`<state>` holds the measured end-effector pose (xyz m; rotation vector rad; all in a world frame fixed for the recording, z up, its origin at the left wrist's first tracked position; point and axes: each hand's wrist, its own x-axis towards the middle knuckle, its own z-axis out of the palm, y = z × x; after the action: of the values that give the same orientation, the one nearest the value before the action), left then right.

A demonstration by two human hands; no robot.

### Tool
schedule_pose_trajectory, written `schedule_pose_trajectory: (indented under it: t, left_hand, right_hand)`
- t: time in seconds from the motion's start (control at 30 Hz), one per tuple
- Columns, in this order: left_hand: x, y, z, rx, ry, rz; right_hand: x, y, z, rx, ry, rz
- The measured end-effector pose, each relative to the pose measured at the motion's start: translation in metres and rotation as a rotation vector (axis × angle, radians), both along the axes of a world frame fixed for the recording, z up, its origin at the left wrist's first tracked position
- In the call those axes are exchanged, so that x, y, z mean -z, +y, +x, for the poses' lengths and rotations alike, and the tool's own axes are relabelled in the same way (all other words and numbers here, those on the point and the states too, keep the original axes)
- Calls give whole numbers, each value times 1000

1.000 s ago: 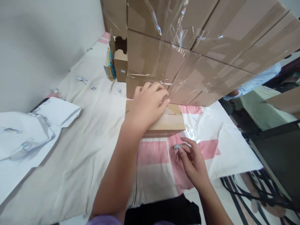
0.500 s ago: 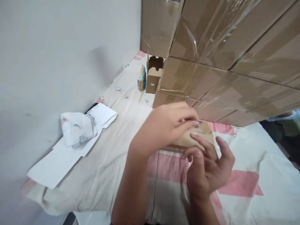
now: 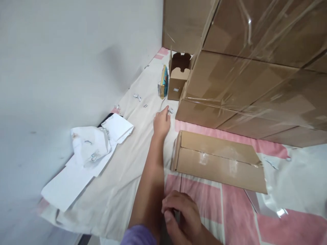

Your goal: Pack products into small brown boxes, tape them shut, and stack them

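My left hand (image 3: pixel 161 123) reaches forward over the cloth, its index finger stretched out. The fingertip is beside a small crumpled silvery scrap (image 3: pixel 171 110); whether they touch I cannot tell. A blue and yellow packet (image 3: pixel 164 82) stands just beyond, against a small open cardboard box (image 3: pixel 177 83). Low in the view, my right hand (image 3: pixel 182 212) is loosely curled, thumb apart from the fingers, with nothing visible in it. Ahead and to its right lies a long closed cardboard box (image 3: pixel 217 158), with pieces of clear tape on its top.
Large taped cartons (image 3: pixel 245 78) are stacked on the right and at the back. White paper sheets (image 3: pixel 68 183) with a crumpled white wrapper (image 3: pixel 89 144) lie by the wall (image 3: pixel 63 68). Small scraps (image 3: pixel 137 97) dot the pink and white cloth (image 3: pixel 122 170). Clear plastic (image 3: pixel 265 204) lies at right.
My hands have parted and left the long box, which now shows fully. The left has moved forward to the scrap; the right has drawn back toward me and curled. The view has shifted slightly.
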<state>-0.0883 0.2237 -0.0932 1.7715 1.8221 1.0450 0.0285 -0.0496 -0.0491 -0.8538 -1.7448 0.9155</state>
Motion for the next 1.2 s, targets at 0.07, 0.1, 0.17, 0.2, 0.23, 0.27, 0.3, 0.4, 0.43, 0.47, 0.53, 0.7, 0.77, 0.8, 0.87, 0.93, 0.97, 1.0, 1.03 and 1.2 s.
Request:
schedule_pose_trajectory:
  t: [0.07,0.1,0.17,0.2,0.23,0.27,0.3,0.4,0.43,0.47,0.53,0.7,0.77,0.8,0.87,0.93,0.97,1.0,1.03,1.2]
  left_hand:
    - [-3,-2,1,-17,117,-23]
    - [-4,-3,1,2,150,-34]
    - [-5,-4,1,59,151,-42]
    - [-5,-4,1,75,125,-36]
    - [-5,-4,1,73,88,-22]
    - [-5,-4,2,52,49,-4]
    - [-6,-4,2,22,16,17]
    - [-8,-6,-2,-94,-17,72]
    - [-9,-7,-4,-164,-10,75]
    - [-10,-9,-8,-253,7,61]
    - [-13,-14,-17,-437,52,-5]
    - [-13,-16,-29,-542,136,-122]
    - [-12,-12,-29,-501,175,-141]
    - [-13,-11,-29,-480,196,-153]
    - [-16,-9,-33,-433,238,-178]
    - [-22,-16,-44,-363,285,-192]
    - [-27,-23,-51,-324,314,-187]
    - [-31,-33,-60,-292,350,-173]
    - [-36,-46,-69,-273,391,-151]
    - [-50,-114,-100,-352,599,-51]
  right_hand:
    - [-1,2,2,34,22,-56]
    - [-2,4,3,43,24,-83]
    - [-4,6,3,39,13,-130]
    - [-5,7,3,35,6,-146]
    - [-6,8,3,28,2,-156]
    - [-6,8,2,23,0,-161]
    - [-6,9,1,16,2,-159]
    - [-4,12,-2,4,25,-168]
    - [-3,14,-4,2,32,-182]
    - [-1,16,-5,1,41,-198]
    - [3,19,-8,3,65,-232]
    - [16,28,-15,27,128,-312]
    - [20,31,-17,29,143,-350]
    - [22,33,-18,28,149,-370]
    - [25,35,-19,28,163,-402]
    - [28,38,-20,34,172,-411]
    - [29,39,-20,37,176,-411]
    - [31,41,-21,41,180,-410]
    - [32,42,-22,41,185,-407]
    - [36,46,-27,15,185,-424]
